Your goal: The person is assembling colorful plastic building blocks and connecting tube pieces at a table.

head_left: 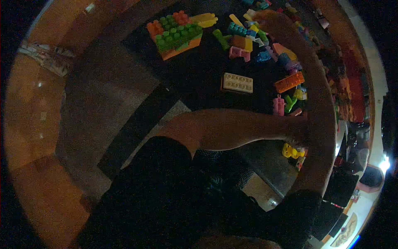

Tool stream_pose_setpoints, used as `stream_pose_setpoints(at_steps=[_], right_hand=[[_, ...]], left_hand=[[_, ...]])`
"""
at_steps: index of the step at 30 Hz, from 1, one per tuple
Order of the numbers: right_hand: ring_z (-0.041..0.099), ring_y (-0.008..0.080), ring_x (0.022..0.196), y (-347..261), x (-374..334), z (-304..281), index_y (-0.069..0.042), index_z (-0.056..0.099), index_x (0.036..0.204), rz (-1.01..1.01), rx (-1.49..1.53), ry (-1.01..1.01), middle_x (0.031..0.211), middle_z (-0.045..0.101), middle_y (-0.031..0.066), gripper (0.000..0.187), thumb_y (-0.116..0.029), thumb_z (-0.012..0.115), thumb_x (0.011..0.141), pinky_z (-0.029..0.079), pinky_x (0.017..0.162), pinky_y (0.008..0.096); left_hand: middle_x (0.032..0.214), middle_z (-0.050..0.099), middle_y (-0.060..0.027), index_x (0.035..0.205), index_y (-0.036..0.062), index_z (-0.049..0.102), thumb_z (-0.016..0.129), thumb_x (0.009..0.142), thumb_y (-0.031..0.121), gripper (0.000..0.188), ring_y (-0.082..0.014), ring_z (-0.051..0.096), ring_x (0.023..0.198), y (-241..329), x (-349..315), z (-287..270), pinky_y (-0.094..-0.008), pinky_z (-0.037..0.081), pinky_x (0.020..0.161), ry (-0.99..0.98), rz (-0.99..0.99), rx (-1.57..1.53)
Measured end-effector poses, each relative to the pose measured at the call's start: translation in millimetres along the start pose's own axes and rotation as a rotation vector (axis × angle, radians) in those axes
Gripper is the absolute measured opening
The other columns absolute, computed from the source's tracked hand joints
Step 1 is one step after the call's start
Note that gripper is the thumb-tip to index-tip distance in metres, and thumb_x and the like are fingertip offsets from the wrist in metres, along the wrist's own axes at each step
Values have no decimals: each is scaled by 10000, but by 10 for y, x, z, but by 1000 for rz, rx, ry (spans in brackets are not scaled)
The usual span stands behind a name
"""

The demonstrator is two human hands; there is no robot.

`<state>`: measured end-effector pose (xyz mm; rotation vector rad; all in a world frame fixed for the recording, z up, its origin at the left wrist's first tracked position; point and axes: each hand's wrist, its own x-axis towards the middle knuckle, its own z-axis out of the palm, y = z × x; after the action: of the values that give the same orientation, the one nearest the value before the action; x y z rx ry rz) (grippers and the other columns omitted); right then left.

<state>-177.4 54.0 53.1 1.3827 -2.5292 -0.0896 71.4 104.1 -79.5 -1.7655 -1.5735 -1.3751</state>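
My left arm crosses the middle to the right, and my left hand (297, 132) is partly covered by my right forearm. It is nearest a pink brick (279, 106) and a small yellow figure (292, 151); its fingers are hidden. Reaching up the right side, my right hand (268, 20) is among loose bricks at the far end, beside a teal brick (238, 29). Dimness hides its fingers and any grip. A cream brick (237, 83) lies alone, studs up. Far left of it sits a joined stack of green and orange bricks (177, 38).
An orange brick (289, 82), a green piece (291, 103) and a brown-and-yellow brick (241, 42) lie among several others on the dark surface. Yellow pieces (204, 19) are beside the stack. A grey mat (103, 95) and wooden floor (35, 137) are at left.
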Motion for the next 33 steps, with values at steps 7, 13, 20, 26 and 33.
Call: stream_pose_setpoints(at_steps=[7, 13, 20, 26, 33], right_hand=[[581, 255, 904, -345, 382, 508, -37, 546, 1045, 224, -233, -120, 1009, 565, 112, 313, -208, 618, 792, 476, 809, 351], [589, 290, 806, -404, 357, -158, -41, 548, 1064, 244, -69, -154, 956, 582, 134, 334, -226, 607, 793, 475, 733, 376], [555, 132, 867, -989, -923, -1237, -57, 537, 1138, 1007, 429, 419, 999, 595, 46, 398, -247, 610, 796, 454, 781, 292], [557, 141, 823, -1679, -2533, -1129, -27, 549, 1091, 1156, 364, 879, 919, 588, 46, 320, -192, 581, 819, 473, 710, 290], [556, 120, 812, -2151, -2331, -733, -8, 517, 1145, 1247, 855, 892, 938, 581, 34, 357, -130, 593, 818, 463, 707, 255]], left_hand=[[1095, 534, -182, 1086, 92, 554, 528, 808, 333, 369, -326, 525, 1023, 181, -399, -726, -560, 378, 842, -2, -70, -93], [1004, 570, -154, 1007, 84, 584, 540, 804, 306, 304, -317, 563, 944, 152, -211, -909, -503, 427, 795, 8, -130, -175], [898, 611, -122, 914, 75, 619, 554, 799, 275, 240, -305, 608, 853, 20, 152, -1072, -437, 485, 741, 4, -163, -283], [856, 549, -161, 939, 43, 505, 412, 889, 339, 314, -321, 568, 746, 55, 518, -1475, -390, 458, 632, 105, -880, -533], [831, 531, -104, 946, 52, 493, 297, 938, 389, 390, -230, 552, 753, -33, 461, -1388, -335, 450, 660, 225, -949, -920]])
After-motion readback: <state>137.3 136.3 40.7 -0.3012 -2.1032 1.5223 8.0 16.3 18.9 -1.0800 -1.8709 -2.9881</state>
